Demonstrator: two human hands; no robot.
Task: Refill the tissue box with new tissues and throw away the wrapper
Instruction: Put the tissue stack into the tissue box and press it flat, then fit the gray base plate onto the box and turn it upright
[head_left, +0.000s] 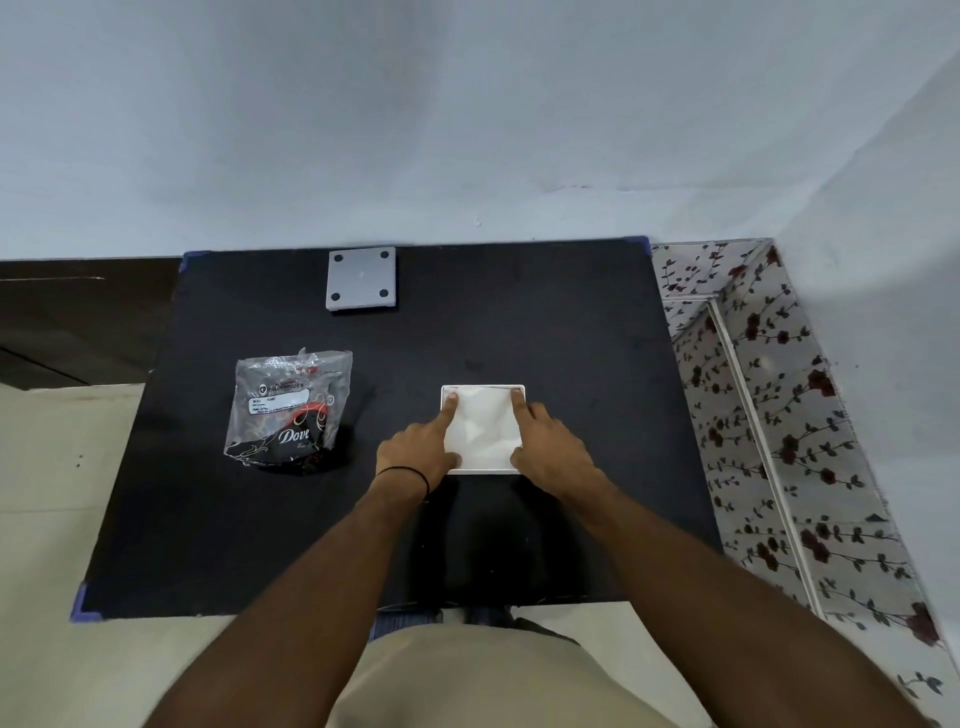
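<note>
Nearest: 2 bare forearms reaching over the near edge of the black table (260, 545). Just beyond, left hand (415, 449) and right hand (553, 449) flanking the white tissue box (483, 470), fingers spread flat, forefingers pressing down along the left and right edges of the tissue stack (480, 428) seated inside; nothing pinched. Left of the box and well apart from it, the emptied plastic wrapper (288, 410), printed "Dove", lying crumpled and loose on the table. Beyond the box, near the far table edge, a gray square plate (362, 278) with 4 dark dots, possibly the box lid; cannot tell.

Likely step: seating the stack. Risks: uneven pressing could buckle or crease the top sheets; pressing off-centre could skid the light box; the wrapper, not yet binned, could get forgotten.
</note>
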